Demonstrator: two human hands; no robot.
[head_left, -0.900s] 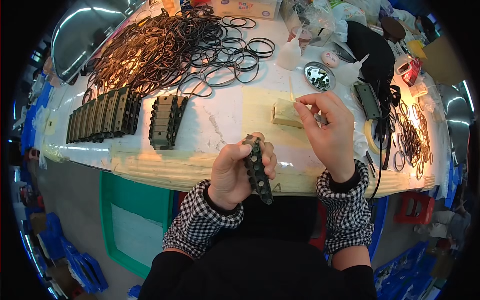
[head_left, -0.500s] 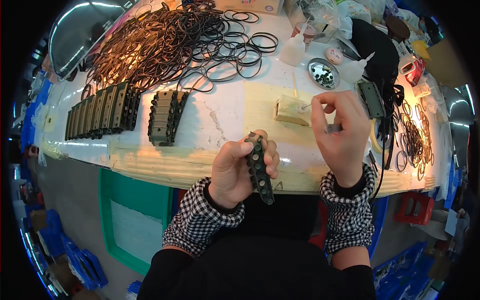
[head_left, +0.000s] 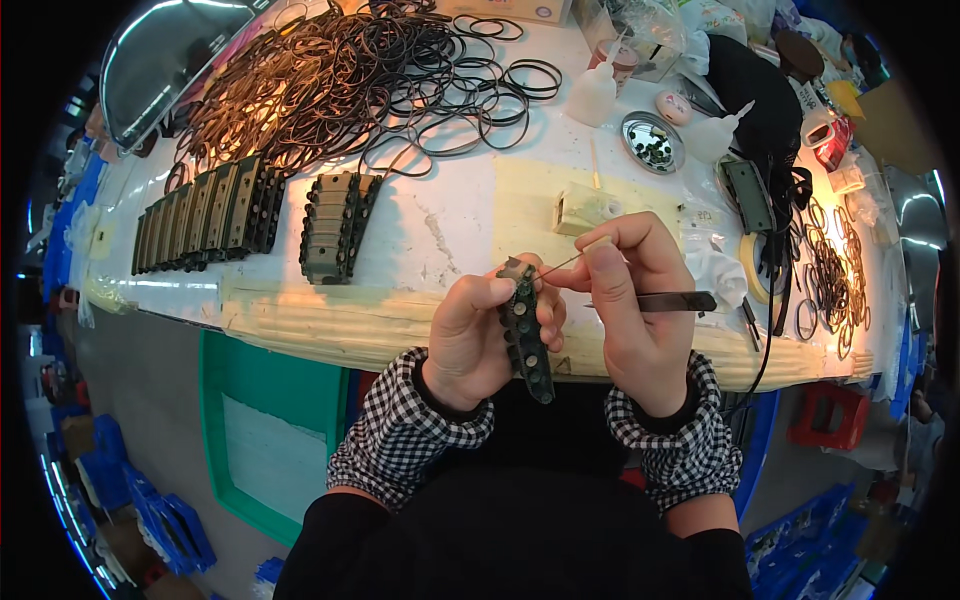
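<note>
– What is the left hand (head_left: 472, 335) closed on?
– A studded strip (head_left: 526, 335), just below the middle of the view, narrow and dark green, brownish at its top. Round studs, some pale and shiny, run down its side. It slants from eleven o'clock at the top to five at the bottom, the thumb over its upper end.
– And the right hand (head_left: 645, 335)?
– Pinched on a thin rod (head_left: 563, 267) whose tip comes to the strip's upper end; whether they touch, I can't quite make out. A dark-handled tool (head_left: 675, 301) is tucked in that hand too, pointing to three o'clock.
– Any writing?
– From the strip, a pale box (head_left: 515, 9) with coloured print stands at twelve o'clock. At two, a small bag (head_left: 700, 216) bears dark marks.
– What else?
– A cream block (head_left: 580, 213) at one o'clock, a metal dish (head_left: 675, 160) of small dark pieces beyond. At ten, a row of similar strips (head_left: 208, 222) and a shorter stack (head_left: 332, 235); at eleven, a heap of dark bands (head_left: 330, 90).
– Anything in the way?
– The left fingers cover part of the strip.
</note>
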